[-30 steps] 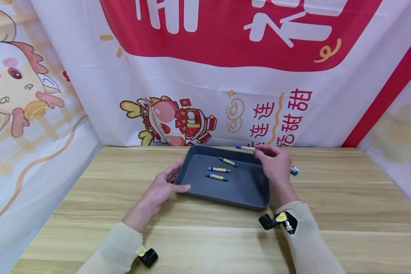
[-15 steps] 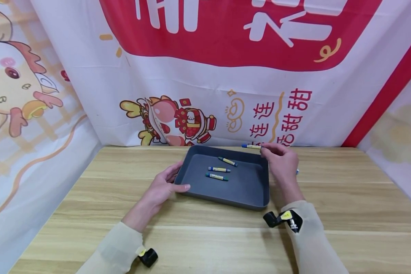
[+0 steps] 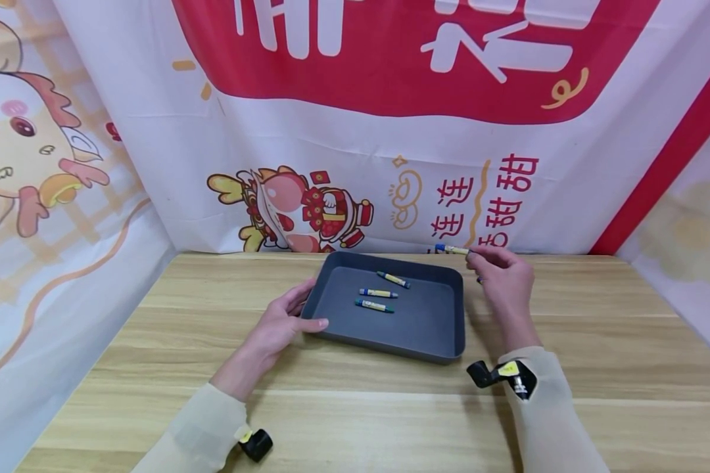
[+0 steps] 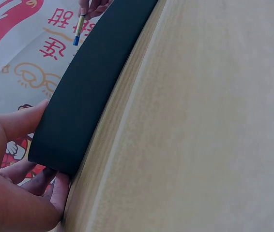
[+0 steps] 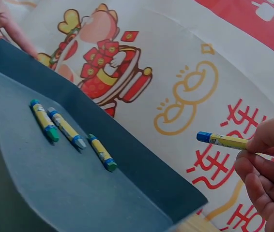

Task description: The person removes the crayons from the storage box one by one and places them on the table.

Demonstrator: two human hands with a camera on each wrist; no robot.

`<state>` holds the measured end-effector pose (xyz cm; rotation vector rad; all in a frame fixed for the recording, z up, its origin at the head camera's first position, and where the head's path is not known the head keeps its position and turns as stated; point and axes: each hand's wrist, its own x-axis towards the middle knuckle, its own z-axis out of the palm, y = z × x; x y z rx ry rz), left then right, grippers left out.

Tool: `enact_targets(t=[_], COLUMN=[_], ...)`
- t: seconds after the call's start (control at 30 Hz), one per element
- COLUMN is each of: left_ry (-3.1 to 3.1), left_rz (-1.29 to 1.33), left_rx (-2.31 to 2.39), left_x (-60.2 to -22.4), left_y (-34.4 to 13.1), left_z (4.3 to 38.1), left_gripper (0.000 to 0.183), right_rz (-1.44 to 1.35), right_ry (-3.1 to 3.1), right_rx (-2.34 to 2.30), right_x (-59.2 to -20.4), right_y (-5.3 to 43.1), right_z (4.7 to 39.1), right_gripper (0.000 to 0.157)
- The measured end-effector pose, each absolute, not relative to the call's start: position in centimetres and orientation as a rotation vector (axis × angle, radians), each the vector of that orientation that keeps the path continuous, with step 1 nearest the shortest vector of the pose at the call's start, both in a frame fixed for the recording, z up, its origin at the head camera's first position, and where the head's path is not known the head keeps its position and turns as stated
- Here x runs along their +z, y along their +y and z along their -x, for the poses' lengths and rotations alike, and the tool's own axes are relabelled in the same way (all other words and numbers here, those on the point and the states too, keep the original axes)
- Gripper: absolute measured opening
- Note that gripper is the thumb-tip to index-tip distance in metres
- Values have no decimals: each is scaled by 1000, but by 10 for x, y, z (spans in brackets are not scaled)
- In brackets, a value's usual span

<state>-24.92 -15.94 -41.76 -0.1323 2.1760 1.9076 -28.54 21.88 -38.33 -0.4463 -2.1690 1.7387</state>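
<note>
My left hand [image 3: 279, 320] grips a dark grey baking tray [image 3: 417, 332] at its left end, thumb on the rim and fingers round the outside. In the left wrist view those fingers reach beneath its corner. Three crayons in yellow wrappers lie in the tray: one with a bright green end [image 3: 375, 305], one with a greyish end [image 3: 378, 293], and a dark green one [image 3: 393, 280] set at a slant. Beyond the tray's far right corner, my right hand [image 3: 509, 279] pinches a blue crayon [image 5: 224, 140] between thumb and finger, its blue end pointing left.
A small dark blue tip [image 3: 480, 280] shows beside the right hand, the rest hidden. The wooden table [image 3: 355, 420] meets a printed cloth backdrop [image 3: 331, 144] just behind the tray. More printed cloth hangs at left [image 3: 47, 263] and right.
My right hand has moved right, away from the tray, carrying the blue crayon. A blue-and-white thing right of that hand is now out of sight. The left hand and tray stay put.
</note>
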Motion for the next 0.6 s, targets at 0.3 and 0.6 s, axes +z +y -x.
enact_targets(t=[0.3, 0.6], left_ry=[2173, 2176], left_rz=[98, 115], left_rx=[1926, 1924], left_x=[-416, -414], left_y=[-158, -157], left_z=[247, 245], left_gripper=[87, 87], right_rz=[488, 600], right_ry=[-2039, -1929], right_rx=[1842, 1929], right_x=[-384, -386], right_y=[236, 257], right_z=[286, 284], right_gripper=[32, 28])
